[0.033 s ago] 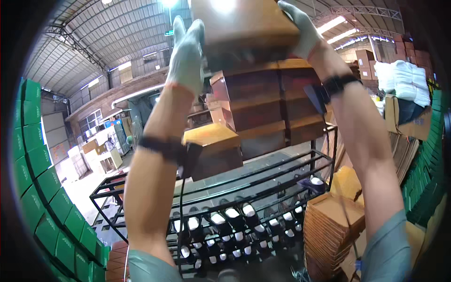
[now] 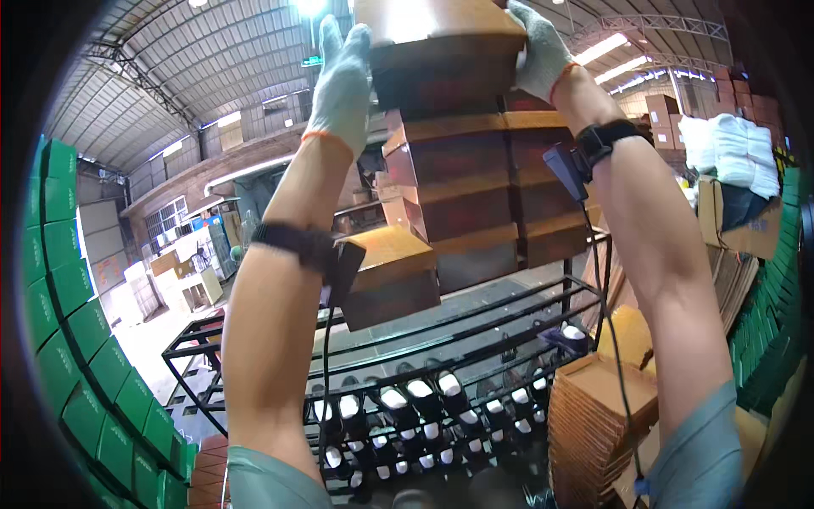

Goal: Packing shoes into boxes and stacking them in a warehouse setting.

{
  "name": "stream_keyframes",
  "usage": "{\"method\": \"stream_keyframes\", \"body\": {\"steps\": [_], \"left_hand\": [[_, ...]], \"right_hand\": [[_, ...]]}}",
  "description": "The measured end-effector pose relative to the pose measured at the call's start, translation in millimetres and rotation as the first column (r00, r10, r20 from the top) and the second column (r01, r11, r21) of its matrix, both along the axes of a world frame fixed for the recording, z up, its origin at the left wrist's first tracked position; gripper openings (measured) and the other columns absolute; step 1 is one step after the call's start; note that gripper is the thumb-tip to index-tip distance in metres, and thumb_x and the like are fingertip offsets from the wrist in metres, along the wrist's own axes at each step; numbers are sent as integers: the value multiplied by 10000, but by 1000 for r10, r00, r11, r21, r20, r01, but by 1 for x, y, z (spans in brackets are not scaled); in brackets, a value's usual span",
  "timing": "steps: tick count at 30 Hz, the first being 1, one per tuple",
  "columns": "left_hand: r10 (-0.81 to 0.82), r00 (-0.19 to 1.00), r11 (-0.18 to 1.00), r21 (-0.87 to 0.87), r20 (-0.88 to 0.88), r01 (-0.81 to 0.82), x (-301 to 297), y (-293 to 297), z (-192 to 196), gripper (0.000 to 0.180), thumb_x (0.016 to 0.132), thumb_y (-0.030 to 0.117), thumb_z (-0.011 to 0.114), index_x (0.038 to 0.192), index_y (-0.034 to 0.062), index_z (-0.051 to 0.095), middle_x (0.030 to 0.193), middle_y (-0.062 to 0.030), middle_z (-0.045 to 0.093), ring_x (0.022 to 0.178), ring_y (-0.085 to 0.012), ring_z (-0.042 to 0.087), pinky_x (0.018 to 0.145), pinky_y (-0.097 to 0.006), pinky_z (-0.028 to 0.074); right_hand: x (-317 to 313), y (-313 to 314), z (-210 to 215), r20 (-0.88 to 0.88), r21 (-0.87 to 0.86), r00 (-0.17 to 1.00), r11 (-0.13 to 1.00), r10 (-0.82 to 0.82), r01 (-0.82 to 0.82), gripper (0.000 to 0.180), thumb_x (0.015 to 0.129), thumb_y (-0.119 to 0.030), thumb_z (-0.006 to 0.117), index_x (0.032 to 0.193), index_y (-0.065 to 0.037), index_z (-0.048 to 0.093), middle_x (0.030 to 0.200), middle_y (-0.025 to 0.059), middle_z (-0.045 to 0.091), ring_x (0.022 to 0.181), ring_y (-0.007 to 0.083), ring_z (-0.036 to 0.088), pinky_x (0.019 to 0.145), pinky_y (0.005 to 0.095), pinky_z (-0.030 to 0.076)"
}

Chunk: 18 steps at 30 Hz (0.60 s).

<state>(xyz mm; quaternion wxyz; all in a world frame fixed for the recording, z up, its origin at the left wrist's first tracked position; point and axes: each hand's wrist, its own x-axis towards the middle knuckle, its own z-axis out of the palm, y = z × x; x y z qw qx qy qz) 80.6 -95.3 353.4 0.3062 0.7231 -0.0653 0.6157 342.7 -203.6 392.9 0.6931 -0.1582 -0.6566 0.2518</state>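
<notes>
Up high in front of me, a brown shoebox (image 2: 445, 72) is pressed between my two gloved hands. My left hand (image 2: 341, 85) lies flat against its left end, fingers pointing up. At the right end, my right hand (image 2: 543, 55) grips it with the fingers toward the top edge. Directly below is a stack of similar brown shoeboxes (image 2: 458, 157), several high, on a black metal rack. The held box overlaps the top of the stack in view; I cannot tell whether it touches. One more brown shoebox (image 2: 390, 271) sits lower, at the near left of the stack.
Dark shoes with white insides (image 2: 420, 388) line the lower bars of the black rack (image 2: 509, 297). Nested brown cardboard trays or lids (image 2: 593, 424) stand at right. Green boxes (image 2: 85, 365) rise at left, more green ones (image 2: 767, 297) at right. A cable (image 2: 623, 390) hangs by my right arm.
The shoebox has moved slightly away from me and left, over the stack, with both hands holding it throughout.
</notes>
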Motion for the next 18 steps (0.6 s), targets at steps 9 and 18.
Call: {"method": "stream_keyframes", "body": {"steps": [9, 18], "left_hand": [[938, 346, 228, 734, 10, -640, 78, 82, 79, 572, 1167, 445, 477, 1530, 37, 648, 1567, -329, 611, 1517, -474, 532, 1287, -476, 395], [224, 967, 973, 32, 118, -230, -118, 27, -322, 313, 1075, 76, 603, 1343, -49, 704, 1340, -196, 718, 1166, -293, 749, 891, -383, 634]], "right_hand": [[58, 118, 36, 225, 613, -297, -102, -928, 784, 521, 1017, -257, 566, 1496, -106, 704, 1454, 278, 703, 1384, 433, 656, 1195, 467, 514], [16, -81, -339, 625, 58, 303, 430, -719, 901, 343, 1074, -89, 666, 1378, 63, 714, 1357, 102, 751, 1217, 185, 709, 1067, 332, 548]]}}
